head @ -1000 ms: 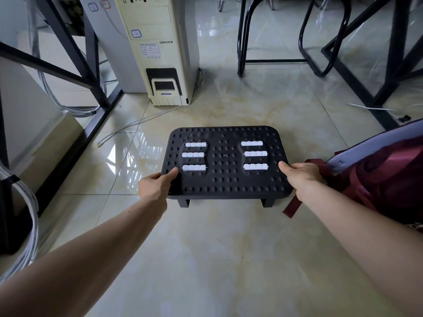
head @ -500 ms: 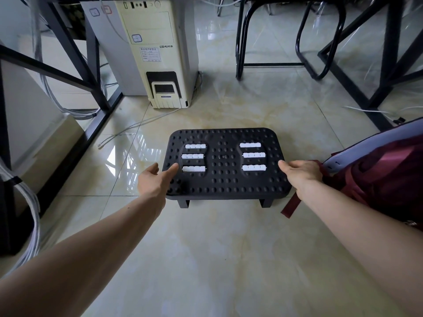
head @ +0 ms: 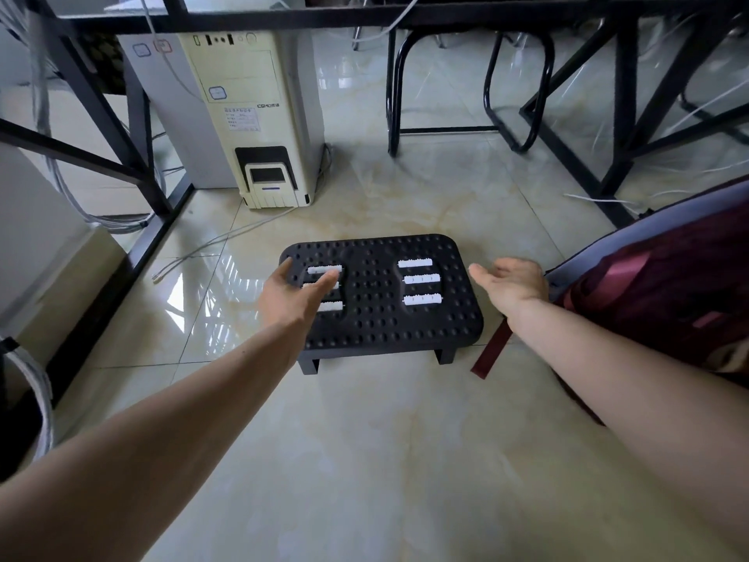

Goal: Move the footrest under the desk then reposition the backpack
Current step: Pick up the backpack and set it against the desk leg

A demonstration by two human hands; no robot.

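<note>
One black footrest [head: 409, 318] stands on the tiled floor [head: 364, 440] between the two hands, under the dark worktop frame [head: 405, 14]. Left hand [head: 289, 296] spread, fingers loose, palm turned inward, held over the footrest's left edge and covering part of the left roller group; whether it touches the surface cannot be told. Right hand [head: 512, 283] spread too, palm up-and-in, just beside the footrest's right edge, gripping nothing. Footrest top: studded all over, two sunken ovals, three white rollers [head: 417, 281] in the oval nearer the right hand, three in the one under the left hand, partly hidden. Two short feet visible on the near side. One maroon backpack [head: 664, 302] with a grey-blue panel lies just beyond the right hand, one strap [head: 490, 350] trailing on the floor beside the footrest's corner; closed or open cannot be told. One beige computer tower [head: 251, 115] stands well ahead of the left hand, white cables [head: 210, 241] running on the floor between them.
</note>
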